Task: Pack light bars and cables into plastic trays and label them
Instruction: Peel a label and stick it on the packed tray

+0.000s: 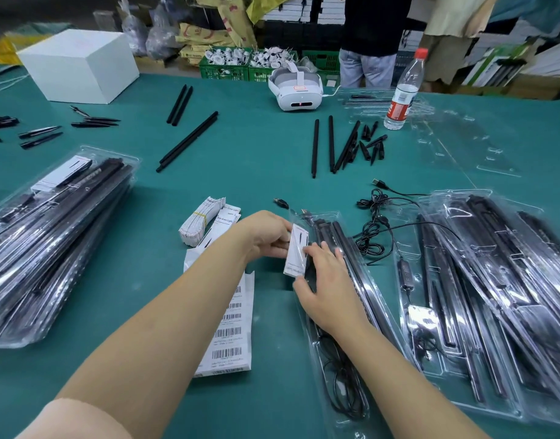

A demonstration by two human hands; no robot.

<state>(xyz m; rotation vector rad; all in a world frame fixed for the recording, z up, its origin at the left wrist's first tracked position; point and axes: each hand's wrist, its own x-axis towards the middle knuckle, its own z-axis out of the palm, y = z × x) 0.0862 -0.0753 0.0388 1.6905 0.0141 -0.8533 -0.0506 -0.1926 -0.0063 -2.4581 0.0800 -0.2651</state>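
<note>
A clear plastic tray (372, 299) holding black light bars and a coiled cable lies in front of me on the green table. My left hand (266, 236) pinches a white printed card (296, 253) at the tray's upper left edge. My right hand (327, 286) rests on the tray with fingers touching the card's lower right side. A sheet of barcode labels (232, 337) lies under my left forearm. A banded bundle of white cards (202, 221) sits beyond it.
A stack of packed trays (50, 242) is at left, more trays (494, 296) at right. Loose black bars (190, 142), black cables (377, 223), a white headset (296, 90), a water bottle (403, 93) and a white box (82, 64) lie farther back. Two people stand behind the table.
</note>
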